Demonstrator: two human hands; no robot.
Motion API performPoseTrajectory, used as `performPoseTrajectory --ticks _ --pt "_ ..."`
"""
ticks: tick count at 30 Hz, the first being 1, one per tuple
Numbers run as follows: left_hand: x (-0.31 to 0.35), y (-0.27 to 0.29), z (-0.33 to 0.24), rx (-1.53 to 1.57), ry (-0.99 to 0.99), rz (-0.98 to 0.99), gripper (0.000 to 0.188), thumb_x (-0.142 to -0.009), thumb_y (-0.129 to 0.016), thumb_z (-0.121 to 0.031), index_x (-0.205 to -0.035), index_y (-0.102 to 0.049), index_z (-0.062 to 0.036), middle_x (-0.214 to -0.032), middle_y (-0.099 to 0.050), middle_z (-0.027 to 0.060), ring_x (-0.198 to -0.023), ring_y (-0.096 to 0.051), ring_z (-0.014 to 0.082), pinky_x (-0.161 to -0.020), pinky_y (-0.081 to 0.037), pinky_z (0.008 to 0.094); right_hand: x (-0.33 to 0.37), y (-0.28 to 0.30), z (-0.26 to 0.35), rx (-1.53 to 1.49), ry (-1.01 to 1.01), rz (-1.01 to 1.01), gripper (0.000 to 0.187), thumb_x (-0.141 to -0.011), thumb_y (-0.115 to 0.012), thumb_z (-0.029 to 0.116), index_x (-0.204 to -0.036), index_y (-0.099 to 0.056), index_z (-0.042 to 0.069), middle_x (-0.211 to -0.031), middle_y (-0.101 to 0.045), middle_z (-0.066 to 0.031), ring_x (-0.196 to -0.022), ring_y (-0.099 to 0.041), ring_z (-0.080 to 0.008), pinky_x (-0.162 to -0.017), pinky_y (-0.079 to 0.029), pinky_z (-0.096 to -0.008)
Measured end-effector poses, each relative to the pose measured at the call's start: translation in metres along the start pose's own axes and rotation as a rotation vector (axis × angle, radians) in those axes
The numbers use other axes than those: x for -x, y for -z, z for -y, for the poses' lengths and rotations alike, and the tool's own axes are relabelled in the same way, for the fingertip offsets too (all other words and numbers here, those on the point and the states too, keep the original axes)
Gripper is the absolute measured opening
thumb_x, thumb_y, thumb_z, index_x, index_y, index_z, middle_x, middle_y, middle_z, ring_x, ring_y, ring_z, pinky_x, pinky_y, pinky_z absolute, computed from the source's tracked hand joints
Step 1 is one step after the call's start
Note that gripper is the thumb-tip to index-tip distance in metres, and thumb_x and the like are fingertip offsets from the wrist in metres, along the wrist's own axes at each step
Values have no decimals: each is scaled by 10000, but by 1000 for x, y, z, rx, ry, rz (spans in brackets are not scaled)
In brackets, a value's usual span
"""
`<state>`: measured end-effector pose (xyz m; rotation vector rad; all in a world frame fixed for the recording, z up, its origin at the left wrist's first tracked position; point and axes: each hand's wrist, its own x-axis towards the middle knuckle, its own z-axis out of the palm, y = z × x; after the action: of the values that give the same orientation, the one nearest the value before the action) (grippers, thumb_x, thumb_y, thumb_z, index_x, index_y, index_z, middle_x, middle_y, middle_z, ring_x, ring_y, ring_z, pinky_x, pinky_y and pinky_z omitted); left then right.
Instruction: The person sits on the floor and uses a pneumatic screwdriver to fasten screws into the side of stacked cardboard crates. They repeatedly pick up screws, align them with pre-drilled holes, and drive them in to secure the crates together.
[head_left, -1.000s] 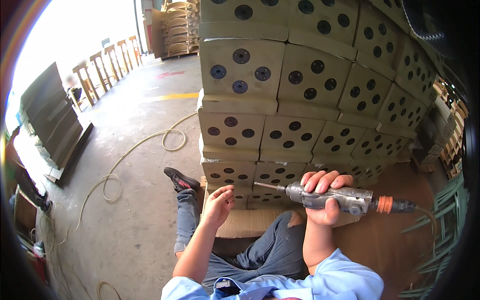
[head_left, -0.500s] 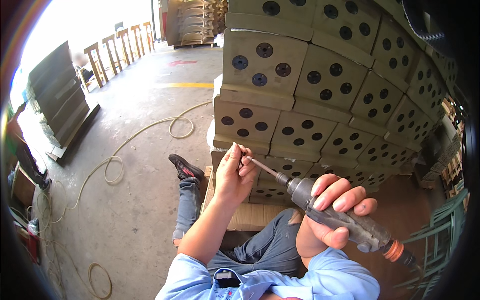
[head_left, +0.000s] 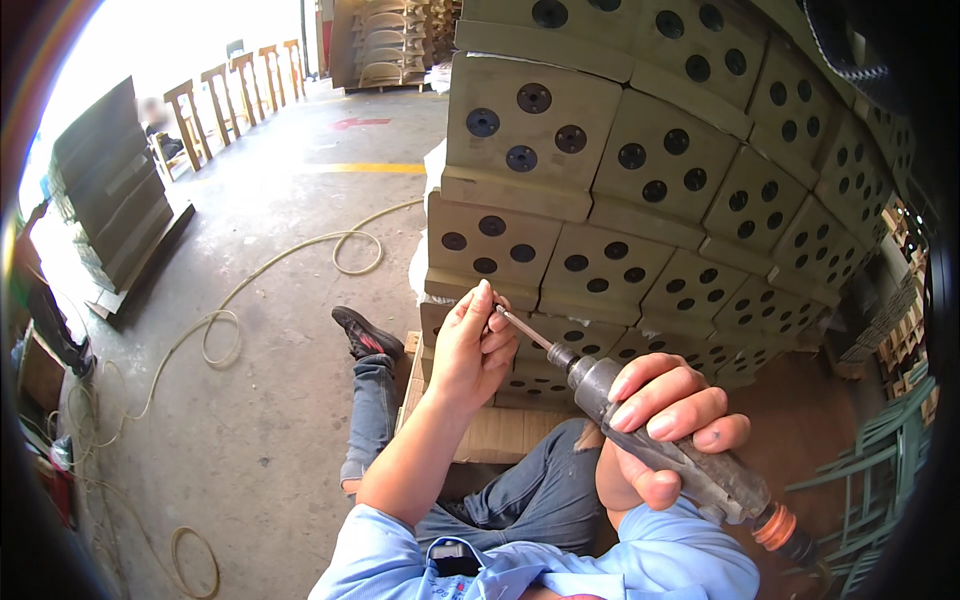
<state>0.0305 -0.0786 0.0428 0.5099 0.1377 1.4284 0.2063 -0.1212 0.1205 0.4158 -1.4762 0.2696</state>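
Observation:
My right hand (head_left: 672, 410) is wrapped round the dark body of an air screwdriver (head_left: 690, 462), whose long thin bit slants up and left. An orange collar sits at its rear end, toward the lower right. My left hand (head_left: 477, 345) is closed in a pinch right at the tip of the bit; a small dark thing there is too small to make out, perhaps a screw. Just beyond the fingers rises a stack of grey-green panels (head_left: 520, 225), each with round black discs on its face.
A wooden pallet (head_left: 510, 433) lies under the stack. A pale hose (head_left: 290, 258) loops over the concrete floor at left. Stacked boards (head_left: 105, 190), a row of wooden frames (head_left: 215, 100) and a seated person are farther left. Green metal frames (head_left: 870, 490) stand at right.
The screwdriver and my right hand have shifted slightly left and down. My left hand stays almost in place at the bit's tip.

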Motion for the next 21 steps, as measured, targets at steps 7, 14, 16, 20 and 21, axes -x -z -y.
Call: performPoseTrajectory --ticks 7,14,16,20,21 --pt "-31 -17 -12 -47 106 -10 280 -1085 -549 -340 -978 -600 -86 -727 -465 -48 -509 -325 29 -403 -245 196 -27 1 -6 12 25 499 326 -872 -765 110 -1110 -545 86 -978 -730 -125 -790 -735 -275 -706 -640 -444" --pt "-70 -56 -24 -44 41 60 371 -1093 -522 -333 -1261 -608 -13 -707 -422 -67 -542 -334 33 -429 -250 199 -49 -17 -31 354 26 601 425 -823 -810 106 -1104 -495 156 -1083 -687 -46 -867 -730 -241 -782 -645 -445" --pt "-76 -58 -28 -90 45 50 379 -1092 -526 -313 -1306 -597 -10 -701 -419 -74 -546 -328 30 -438 -252 197 -51 -19 -39 398 3 616 431 -805 -806 98 -1097 -495 159 -1073 -688 -48 -864 -725 -240 -782 -643 -444" --pt "-83 -59 -31 -61 84 91 353 -1089 -539 -296 -1340 -572 -50 -711 -414 -57 -545 -332 47 -461 -265 215 -54 -22 -45 436 -10 643 455 -786 -804 84 -1110 -494 166 -1073 -690 -54 -858 -721 -243 -783 -642 -446" --pt "-84 -59 -32 -67 75 97 357 -1090 -539 -296 -1348 -570 -51 -711 -417 -56 -544 -332 46 -461 -265 215 -55 -24 -46 442 -10 646 465 -786 -805 85 -1122 -496 171 -1074 -692 -55 -851 -721 -241 -781 -641 -446"
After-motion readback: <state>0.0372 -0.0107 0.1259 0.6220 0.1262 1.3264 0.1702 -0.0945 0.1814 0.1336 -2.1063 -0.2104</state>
